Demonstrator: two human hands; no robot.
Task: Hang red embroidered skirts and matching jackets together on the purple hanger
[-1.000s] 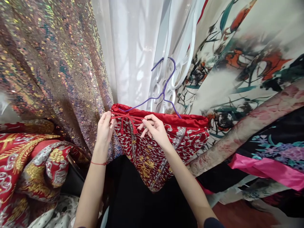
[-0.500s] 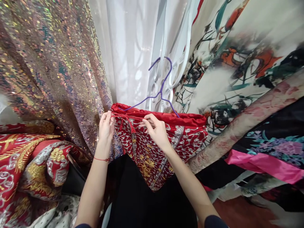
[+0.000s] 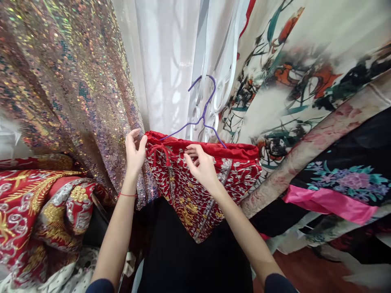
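A red embroidered skirt (image 3: 195, 195) with silver and gold patterns hangs in front of me, tapering to a point at the bottom. A purple wire hanger (image 3: 204, 116) goes into its gathered red waistband (image 3: 235, 151). The red drawstring (image 3: 161, 151) is tied at the front left of the band, its loops and ends hanging over the embroidery. My left hand (image 3: 135, 152) is open beside the left end of the waistband, thumb apart from the fingers. In front of the skirt, right of the knot, my right hand (image 3: 201, 165) is loosely curled, thumb and fingers apart with nothing between them.
A sequined cloth (image 3: 76, 89) hangs at the left, above a red and gold embroidered garment (image 3: 55, 207). Behind the hanger stands a white scrollwork frame (image 3: 201, 44) before a white curtain. Floral fabric (image 3: 284, 89) and a black garment with a pink band (image 3: 330, 203) are at the right.
Both hands have let go of the drawstring they were pulling sideways. Its ends now hang down, and the fingers have spread. The view has shifted slightly.
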